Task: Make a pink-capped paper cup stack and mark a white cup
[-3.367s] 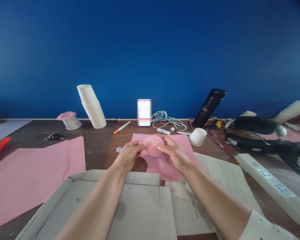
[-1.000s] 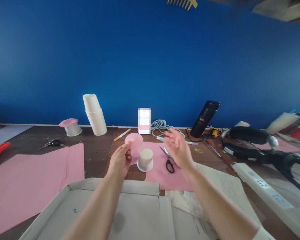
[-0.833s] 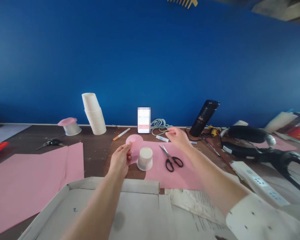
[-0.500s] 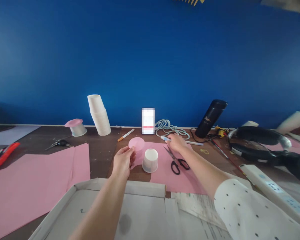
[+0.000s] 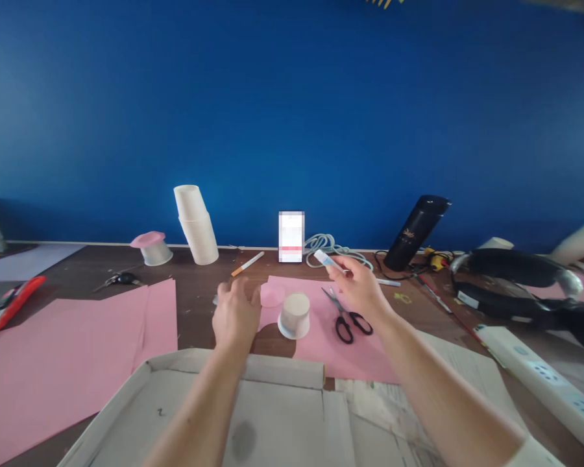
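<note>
The right hand [image 5: 363, 292] grips a small white-and-blue glue stick [image 5: 326, 259] in closed fingers; the left hand [image 5: 234, 314], fingers loosely open, hovers beside the round pink paper disc [image 5: 272, 296] and upturned white paper cup [image 5: 294, 316].

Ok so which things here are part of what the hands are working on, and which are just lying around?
In use: left hand, pink paper circle, upturned paper cup, right hand holding glue stick, pink sheet.
Lying about: scissors, cup stack, black flask, power strip, cable.
</note>
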Demonstrator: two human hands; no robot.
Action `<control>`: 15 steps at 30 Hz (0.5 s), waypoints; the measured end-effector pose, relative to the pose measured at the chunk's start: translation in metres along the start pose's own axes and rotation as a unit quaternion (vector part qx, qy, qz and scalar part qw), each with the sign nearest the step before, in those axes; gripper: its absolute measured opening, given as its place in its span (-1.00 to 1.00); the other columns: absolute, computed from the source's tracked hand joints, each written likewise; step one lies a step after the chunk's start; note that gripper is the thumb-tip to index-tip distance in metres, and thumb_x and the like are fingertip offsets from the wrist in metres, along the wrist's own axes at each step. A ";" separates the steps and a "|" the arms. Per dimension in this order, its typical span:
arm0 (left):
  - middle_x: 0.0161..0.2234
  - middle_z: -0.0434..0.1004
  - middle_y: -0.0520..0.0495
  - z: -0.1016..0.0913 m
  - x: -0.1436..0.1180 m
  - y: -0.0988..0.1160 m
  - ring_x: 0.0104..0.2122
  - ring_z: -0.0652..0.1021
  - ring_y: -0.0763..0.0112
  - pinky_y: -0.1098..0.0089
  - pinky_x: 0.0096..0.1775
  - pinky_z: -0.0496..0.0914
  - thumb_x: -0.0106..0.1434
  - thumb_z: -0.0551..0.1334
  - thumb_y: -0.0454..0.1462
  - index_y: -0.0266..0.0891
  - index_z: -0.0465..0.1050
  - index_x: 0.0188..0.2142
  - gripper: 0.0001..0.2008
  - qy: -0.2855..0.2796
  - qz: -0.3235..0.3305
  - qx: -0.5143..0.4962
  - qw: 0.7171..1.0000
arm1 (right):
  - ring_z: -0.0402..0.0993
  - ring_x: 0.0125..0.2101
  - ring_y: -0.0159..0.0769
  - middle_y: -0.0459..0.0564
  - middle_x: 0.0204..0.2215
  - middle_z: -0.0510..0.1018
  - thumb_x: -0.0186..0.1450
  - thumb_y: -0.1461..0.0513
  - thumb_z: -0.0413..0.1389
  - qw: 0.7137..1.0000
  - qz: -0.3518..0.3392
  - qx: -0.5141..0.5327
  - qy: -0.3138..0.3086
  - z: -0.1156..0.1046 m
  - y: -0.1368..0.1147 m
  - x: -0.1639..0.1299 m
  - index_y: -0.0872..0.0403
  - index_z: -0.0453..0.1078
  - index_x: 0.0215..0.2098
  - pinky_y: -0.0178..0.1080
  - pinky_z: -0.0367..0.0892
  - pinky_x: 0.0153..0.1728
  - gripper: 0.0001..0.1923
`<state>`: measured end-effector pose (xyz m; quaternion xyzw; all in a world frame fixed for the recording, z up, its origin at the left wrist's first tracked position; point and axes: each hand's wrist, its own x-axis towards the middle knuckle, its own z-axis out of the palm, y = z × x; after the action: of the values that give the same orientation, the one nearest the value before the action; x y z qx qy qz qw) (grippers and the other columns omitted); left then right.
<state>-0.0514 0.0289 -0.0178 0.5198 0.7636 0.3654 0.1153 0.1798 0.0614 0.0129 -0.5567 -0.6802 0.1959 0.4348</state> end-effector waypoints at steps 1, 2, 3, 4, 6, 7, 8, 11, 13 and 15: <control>-0.09 0.39 -0.23 -0.003 -0.002 0.003 -0.27 0.51 0.17 0.24 -0.35 0.36 0.21 0.10 -0.06 -0.16 0.44 -0.12 -0.66 0.038 0.044 -0.013 0.998 | 0.36 -0.47 -0.33 -0.07 -0.43 0.51 0.23 0.01 0.07 0.999 0.006 0.028 -0.014 -0.003 -0.007 -0.007 0.00 0.44 -0.14 -0.29 0.20 -0.46 -0.67; -0.13 0.39 -0.20 -0.005 -0.004 0.006 -0.25 0.50 0.20 0.26 -0.32 0.36 0.23 0.08 -0.06 -0.16 0.46 -0.17 -0.68 0.065 0.090 -0.042 0.993 | 0.31 -0.51 -0.37 -0.08 -0.46 0.48 0.23 0.01 0.08 0.998 0.016 0.062 -0.021 -0.005 -0.012 -0.013 -0.01 0.44 -0.12 -0.30 0.18 -0.49 -0.66; -0.18 0.40 -0.16 -0.005 -0.006 0.009 -0.25 0.48 0.25 0.28 -0.30 0.36 0.24 0.08 -0.05 -0.16 0.47 -0.22 -0.69 0.076 0.133 -0.082 0.985 | 0.27 -0.54 -0.40 -0.10 -0.48 0.46 0.21 0.01 0.10 0.994 0.032 0.104 -0.027 -0.007 -0.018 -0.018 -0.01 0.43 -0.11 -0.31 0.15 -0.51 -0.65; -0.25 0.42 -0.12 -0.005 -0.009 0.012 -0.27 0.47 0.30 0.31 -0.28 0.36 0.24 0.09 -0.05 -0.17 0.48 -0.25 -0.70 0.071 0.172 -0.125 0.974 | 0.23 -0.56 -0.42 -0.11 -0.51 0.42 0.20 0.01 0.13 0.987 0.049 0.151 -0.036 -0.008 -0.022 -0.022 0.00 0.42 -0.11 -0.32 0.13 -0.54 -0.64; -0.30 0.43 -0.07 -0.002 -0.015 0.017 -0.35 0.43 0.38 0.36 -0.29 0.35 0.22 0.15 -0.06 -0.17 0.47 -0.22 -0.72 0.010 0.230 -0.206 0.951 | 0.17 -0.60 -0.47 -0.16 -0.57 0.34 0.17 0.03 0.17 0.964 0.077 0.246 -0.067 -0.009 -0.028 -0.027 0.03 0.42 -0.17 -0.34 0.06 -0.58 -0.67; -0.30 0.43 -0.06 0.000 -0.018 0.019 -0.39 0.41 0.42 0.38 -0.30 0.35 0.20 0.19 -0.07 -0.17 0.45 -0.16 -0.70 -0.029 0.246 -0.239 0.939 | 0.14 -0.61 -0.49 -0.18 -0.60 0.30 0.16 0.05 0.19 0.950 0.087 0.289 -0.082 -0.009 -0.029 -0.029 0.04 0.41 -0.18 -0.35 0.03 -0.59 -0.68; -0.28 0.43 -0.05 0.002 -0.021 0.021 -0.41 0.39 0.45 0.40 -0.31 0.34 0.16 0.23 -0.08 -0.17 0.42 -0.10 -0.65 -0.069 0.254 -0.267 0.927 | 0.12 -0.62 -0.50 -0.20 -0.61 0.27 0.16 0.08 0.20 0.936 0.097 0.325 -0.097 -0.009 -0.029 -0.030 0.05 0.42 -0.19 -0.36 0.01 -0.59 -0.70; -0.24 0.44 -0.05 0.007 -0.028 0.025 -0.44 0.36 0.50 0.43 -0.35 0.34 0.09 0.32 -0.12 -0.17 0.32 0.03 -0.49 -0.141 0.236 -0.339 0.900 | 0.11 -0.61 -0.53 -0.21 -0.61 0.25 0.15 0.14 0.22 0.901 0.122 0.399 -0.119 -0.004 -0.026 -0.034 0.07 0.43 -0.21 -0.37 0.00 -0.59 -0.73; -0.24 0.45 -0.05 0.008 -0.031 0.029 -0.44 0.38 0.51 0.43 -0.34 0.34 0.07 0.33 -0.13 -0.16 0.31 0.04 -0.46 -0.169 0.213 -0.373 0.887 | 0.15 -0.60 -0.54 -0.19 -0.59 0.29 0.13 0.16 0.24 0.880 0.134 0.431 -0.145 0.001 -0.023 -0.035 0.07 0.44 -0.25 -0.39 0.03 -0.58 -0.76; -0.29 0.47 -0.04 0.008 -0.034 0.031 -0.41 0.41 0.48 0.43 -0.34 0.35 0.09 0.32 -0.14 -0.17 0.39 -0.04 -0.57 -0.184 0.195 -0.397 0.878 | 0.20 -0.59 -0.54 -0.17 -0.57 0.34 0.12 0.18 0.26 0.855 0.140 0.464 -0.186 0.006 -0.022 -0.038 0.07 0.45 -0.28 -0.40 0.09 -0.56 -0.79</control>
<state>-0.0104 0.0088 -0.0087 0.6265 0.4028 0.5507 0.3767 0.1621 0.0209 0.0122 -0.3332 -0.4933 0.6476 0.4756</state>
